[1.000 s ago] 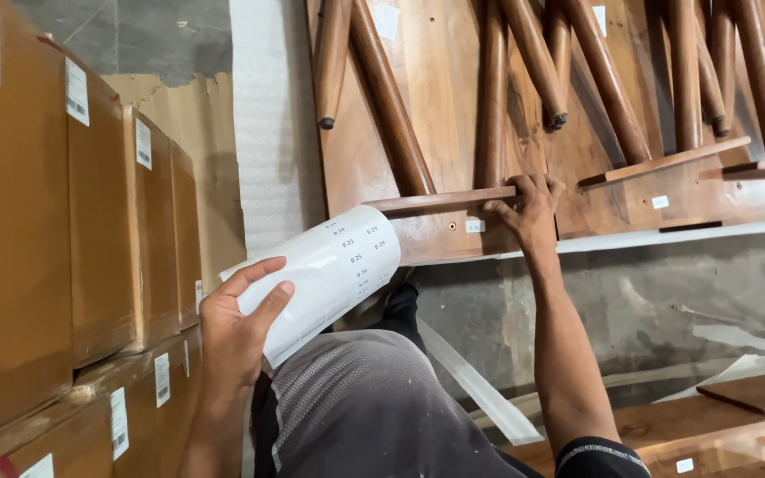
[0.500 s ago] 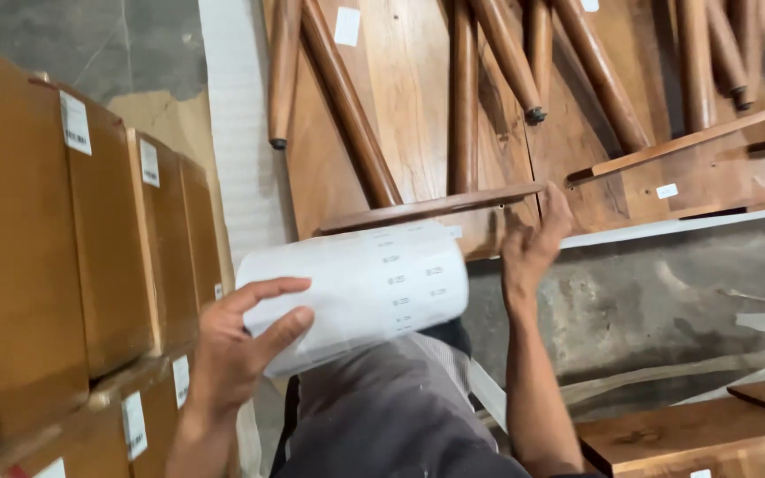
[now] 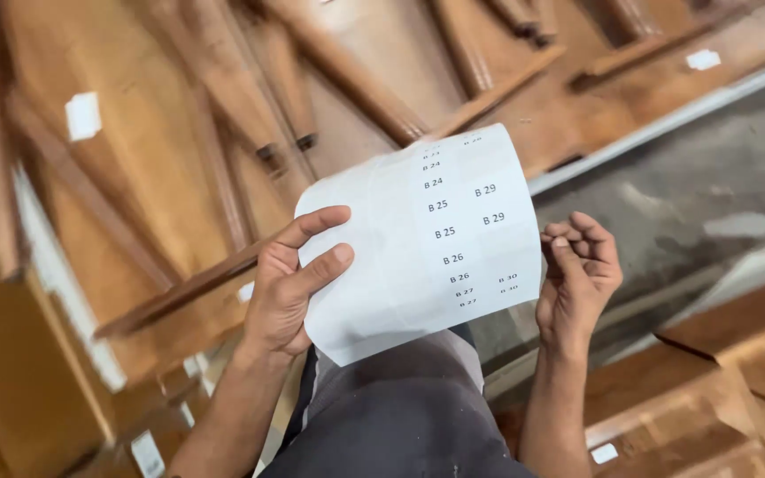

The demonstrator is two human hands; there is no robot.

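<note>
right hand (image 3: 577,279) left the wood; left fingers (image 3: 325,265) pinch label sheet (image 3: 427,243), right curled beside.

A single head-worn camera looks steeply down from close above the person's hands, tilted, taking in a curled label sheet (image 3: 418,252), stacked wooden furniture (image 3: 223,150) behind and grey floor (image 3: 701,186) beside.

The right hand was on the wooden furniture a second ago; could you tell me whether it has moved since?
Yes. The right hand has left the wooden furniture and come back to the edge of the white label sheet.
</note>
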